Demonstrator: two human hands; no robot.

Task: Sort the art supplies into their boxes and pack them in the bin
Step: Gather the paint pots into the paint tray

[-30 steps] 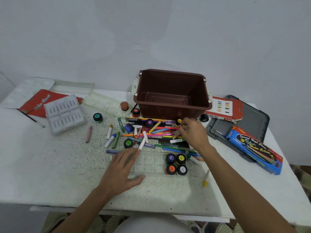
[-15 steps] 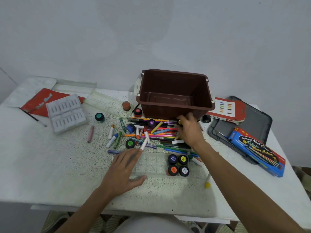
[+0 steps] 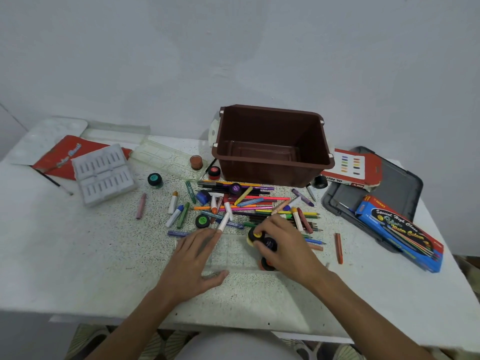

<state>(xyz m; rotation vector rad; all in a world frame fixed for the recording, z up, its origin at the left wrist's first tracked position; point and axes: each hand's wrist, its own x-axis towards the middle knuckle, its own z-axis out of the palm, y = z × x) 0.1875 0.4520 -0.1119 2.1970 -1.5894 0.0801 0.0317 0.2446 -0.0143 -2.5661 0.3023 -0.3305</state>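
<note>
Plastic tray (image 3: 233, 255), lower centre, seems mid-filling: right hand (image 3: 288, 245) pinches a yellow pot (image 3: 252, 237), fingers curled; left hand (image 3: 192, 258) lies flat, empty. Next it likely needs seating squarely.

Brown bin (image 3: 270, 167), blue box (image 3: 400, 231), speckled table (image 3: 104, 255).

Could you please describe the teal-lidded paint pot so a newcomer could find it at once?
From the brown bin at the back of the table, look left to the white moulded tray. The teal-lidded paint pot stands alone just right of that tray, clear of the crayon pile, unlike the green-lidded pot inside it and the red-lidded pot beside the bin.
</note>
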